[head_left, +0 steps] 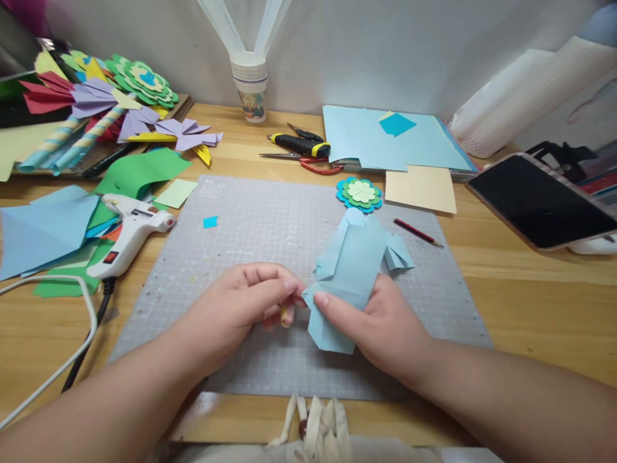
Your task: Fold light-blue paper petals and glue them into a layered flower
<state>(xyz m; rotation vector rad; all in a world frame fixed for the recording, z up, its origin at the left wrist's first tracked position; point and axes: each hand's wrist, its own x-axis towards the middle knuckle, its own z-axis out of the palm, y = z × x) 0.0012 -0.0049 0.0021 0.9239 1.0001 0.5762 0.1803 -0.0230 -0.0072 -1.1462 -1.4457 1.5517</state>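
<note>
Your right hand [385, 321] holds the folded light-blue paper [359, 257] over the right part of the grey mat [250, 218]. Your left hand [255, 296] makes a narrow grip at its left corner; whether it pinches, I cannot tell. A glue gun [128, 238] lies left.

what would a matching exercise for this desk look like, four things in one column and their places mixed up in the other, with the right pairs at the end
Things
1. folded light-blue paper
2. glue gun
3. pencil
4. paper cups

Places
A. by the right edge of the cutting mat
B. upright near the wall
C. in the grip of the right hand
D. beside the mat's left edge

Right pairs: 1-C, 2-D, 3-A, 4-B
</note>
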